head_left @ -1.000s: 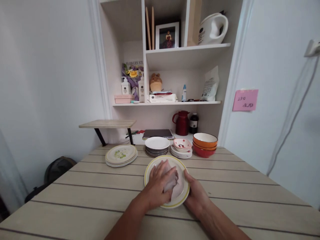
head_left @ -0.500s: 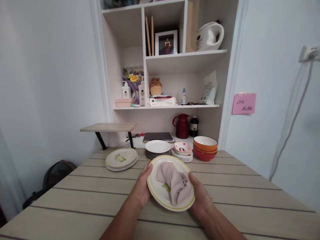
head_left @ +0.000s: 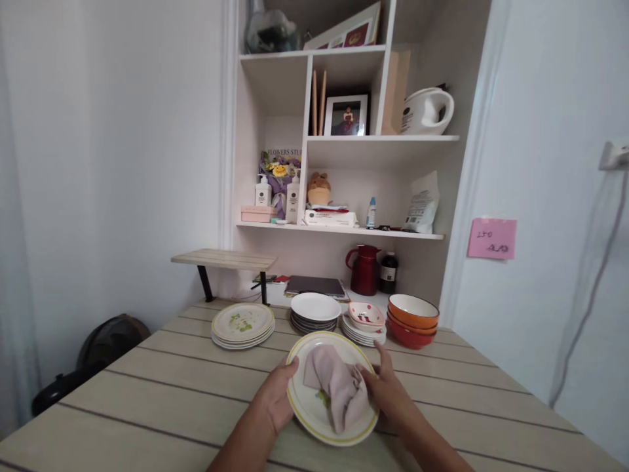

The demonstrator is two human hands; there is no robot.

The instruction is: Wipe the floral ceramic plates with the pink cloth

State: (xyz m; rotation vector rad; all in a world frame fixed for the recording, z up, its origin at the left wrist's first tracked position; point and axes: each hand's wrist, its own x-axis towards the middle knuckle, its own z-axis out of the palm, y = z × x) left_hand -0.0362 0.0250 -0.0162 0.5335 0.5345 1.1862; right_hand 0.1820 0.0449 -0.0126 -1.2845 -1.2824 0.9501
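Observation:
A white plate with a yellow rim (head_left: 308,406) is tilted up off the wooden table (head_left: 162,387). My left hand (head_left: 275,403) grips its left edge, thumb over the rim. A crumpled pinkish cloth (head_left: 334,387) lies on the plate over a greenish smear. My right hand (head_left: 388,390) is at the plate's right side, fingers curled onto the cloth's edge and one finger pointing up.
Behind stand a stack of soiled plates (head_left: 242,324), a stack of white plates (head_left: 315,311), a small pink dish on plates (head_left: 365,320) and stacked orange and red bowls (head_left: 413,320). A shelf unit with a red jug (head_left: 364,270) backs the table.
My left hand left the cloth and took the plate's left edge. The plate rose and tilted. My right hand moved from the rim onto the cloth. The view tipped upward.

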